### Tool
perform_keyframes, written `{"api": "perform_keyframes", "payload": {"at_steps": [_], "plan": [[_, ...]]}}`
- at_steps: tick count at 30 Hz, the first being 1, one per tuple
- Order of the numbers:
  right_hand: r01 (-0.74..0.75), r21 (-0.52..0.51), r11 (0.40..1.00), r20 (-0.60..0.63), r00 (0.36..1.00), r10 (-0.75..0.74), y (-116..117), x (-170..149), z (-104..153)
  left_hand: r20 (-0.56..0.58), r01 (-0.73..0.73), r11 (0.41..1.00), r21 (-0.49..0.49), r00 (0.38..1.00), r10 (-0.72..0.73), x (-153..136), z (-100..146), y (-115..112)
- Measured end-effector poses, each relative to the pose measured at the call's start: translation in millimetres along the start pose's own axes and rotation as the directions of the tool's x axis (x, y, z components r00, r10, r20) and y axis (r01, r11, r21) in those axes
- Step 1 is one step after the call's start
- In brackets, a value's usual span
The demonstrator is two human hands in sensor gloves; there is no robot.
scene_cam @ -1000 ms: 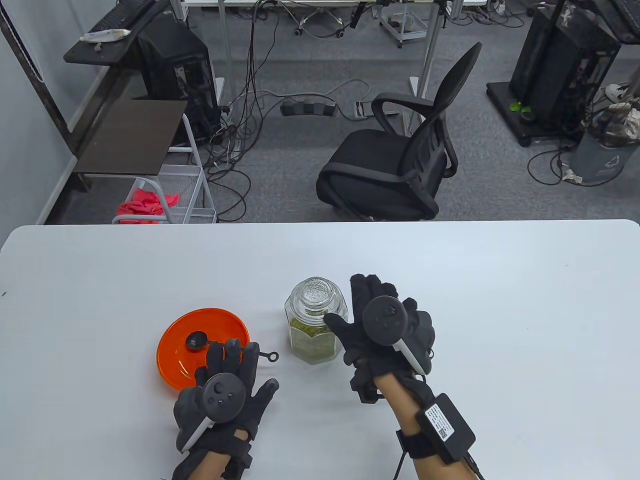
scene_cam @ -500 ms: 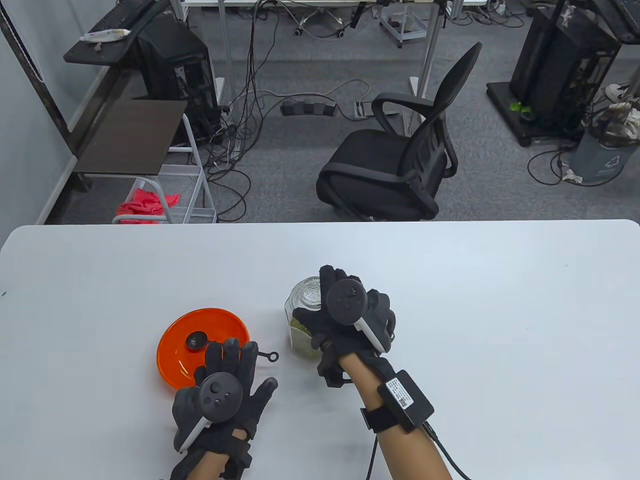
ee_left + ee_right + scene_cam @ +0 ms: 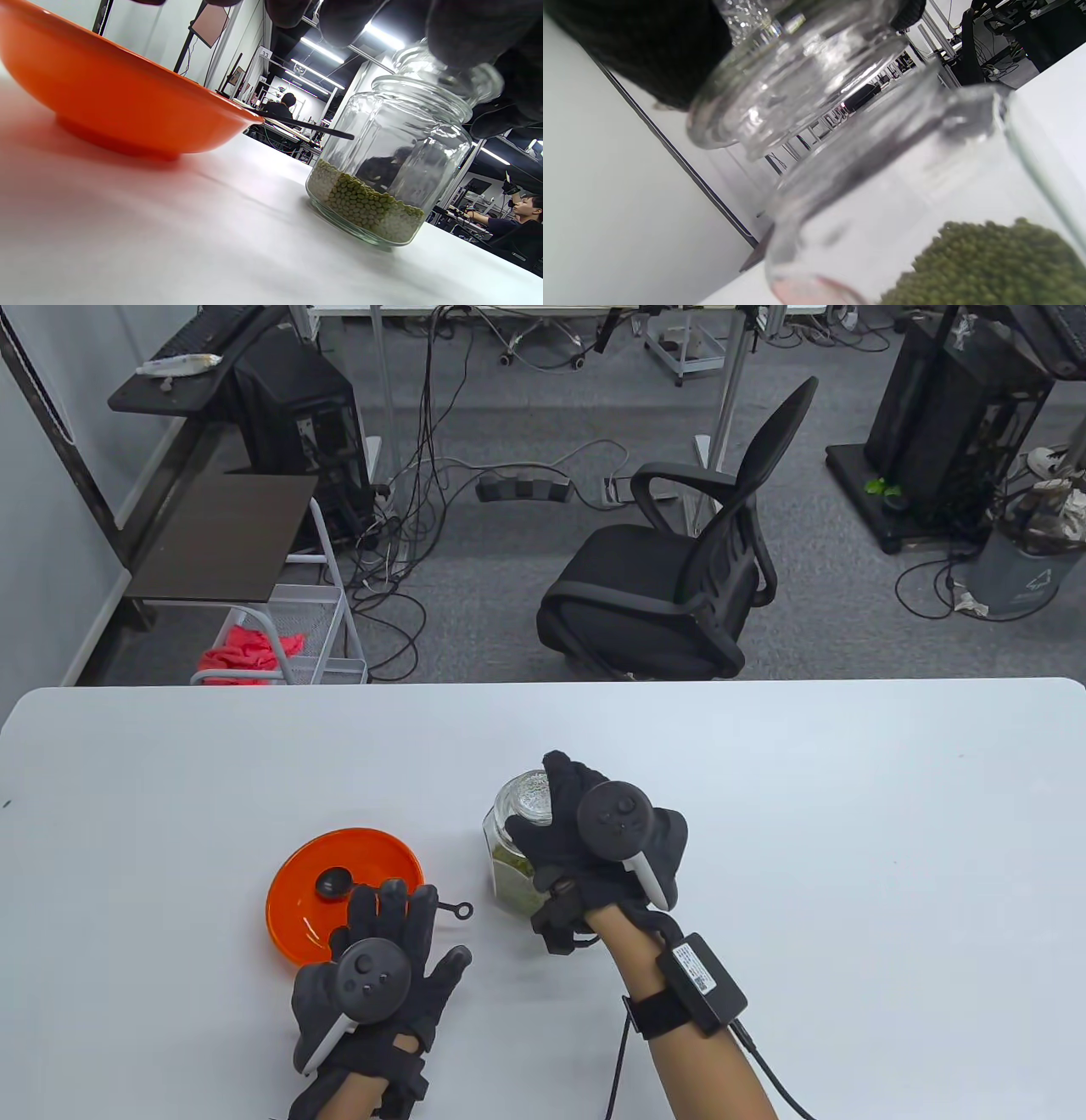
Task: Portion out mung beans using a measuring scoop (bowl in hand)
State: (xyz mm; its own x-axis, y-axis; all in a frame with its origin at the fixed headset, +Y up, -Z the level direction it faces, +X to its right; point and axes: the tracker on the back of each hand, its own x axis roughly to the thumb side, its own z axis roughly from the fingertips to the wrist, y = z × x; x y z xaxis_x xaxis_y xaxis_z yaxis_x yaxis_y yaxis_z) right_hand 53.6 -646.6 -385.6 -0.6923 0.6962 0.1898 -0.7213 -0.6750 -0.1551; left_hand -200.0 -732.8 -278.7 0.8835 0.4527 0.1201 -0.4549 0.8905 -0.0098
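Glass lid (image 3: 528, 797) is gripped by the right hand (image 3: 594, 848) to open the jar (image 3: 513, 874), while the left hand (image 3: 382, 976) rests flat with fingers apart by the bowl (image 3: 297, 891), ready to lift it.

We are looking at a faceted jar of clear, glossy glass (image 3: 516, 865), its knobbed glass lid (image 3: 780, 84) throwing bright highlights in the right wrist view. Inside, small matt green mung beans (image 3: 365, 205) are showing a pebbly surface. The shallow orange bowl (image 3: 297, 912) is gleaming like smooth, slightly translucent plastic (its wall is reflecting red onto the tabletop in the left wrist view). In it a black measuring scoop (image 3: 333, 884) is looking like matt plastic. The white table (image 3: 848, 831) is showing a smooth, satin finish. Both hands are wearing matt black cloth gloves, the left hand (image 3: 373, 976) and right hand (image 3: 594, 840) alike.
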Motion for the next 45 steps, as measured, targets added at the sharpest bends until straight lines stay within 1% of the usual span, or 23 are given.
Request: {"api": "perform_keyframes", "payload": {"at_steps": [3,6,7,9,10,18,22,27,31,37,45], "plan": [[0.057,-0.029,0.998,0.010,0.998,-0.056,-20,1,5,0.000,0.000,1.000,-0.004,1.000,0.000,0,0,0],[0.045,-0.048,0.998,-0.002,0.999,-0.045,-41,-1,11,0.000,0.000,1.000,-0.006,1.000,0.000,1,0,-1],[0.043,-0.050,0.998,-0.003,0.999,-0.043,-45,-2,12,0.000,0.000,1.000,-0.006,1.000,0.000,1,0,-1],[0.016,-0.075,0.997,-0.032,0.999,-0.018,-61,-13,20,0.002,0.002,1.000,-0.005,1.000,-0.002,1,0,-1],[0.009,-0.077,0.997,-0.040,0.999,-0.012,-64,-15,22,0.003,0.003,1.000,-0.005,1.000,-0.003,1,0,0],[-0.090,-0.124,0.988,-0.164,0.984,0.069,-108,-70,51,-0.005,0.004,1.000,-0.003,1.000,-0.004,0,0,-1],[-0.134,-0.144,0.980,-0.224,0.970,0.099,-123,-99,66,-0.017,-0.005,1.000,-0.004,1.000,0.005,-2,0,-1],[-0.149,-0.147,0.978,-0.289,0.952,0.102,-132,-137,82,-0.023,-0.003,1.000,-0.004,1.000,0.003,-2,0,-1],[-0.162,-0.135,0.977,-0.332,0.937,0.109,-131,-162,93,-0.029,-0.004,1.000,0.000,1.000,0.004,-3,0,0],[-0.175,-0.121,0.977,-0.386,0.915,0.116,-123,-189,106,-0.031,0.002,1.000,0.001,1.000,-0.002,-3,0,1],[-0.181,-0.054,0.982,-0.442,0.886,0.139,-115,-209,110,-0.044,0.005,1.000,-0.002,0.999,-0.006,-4,0,0]]}}
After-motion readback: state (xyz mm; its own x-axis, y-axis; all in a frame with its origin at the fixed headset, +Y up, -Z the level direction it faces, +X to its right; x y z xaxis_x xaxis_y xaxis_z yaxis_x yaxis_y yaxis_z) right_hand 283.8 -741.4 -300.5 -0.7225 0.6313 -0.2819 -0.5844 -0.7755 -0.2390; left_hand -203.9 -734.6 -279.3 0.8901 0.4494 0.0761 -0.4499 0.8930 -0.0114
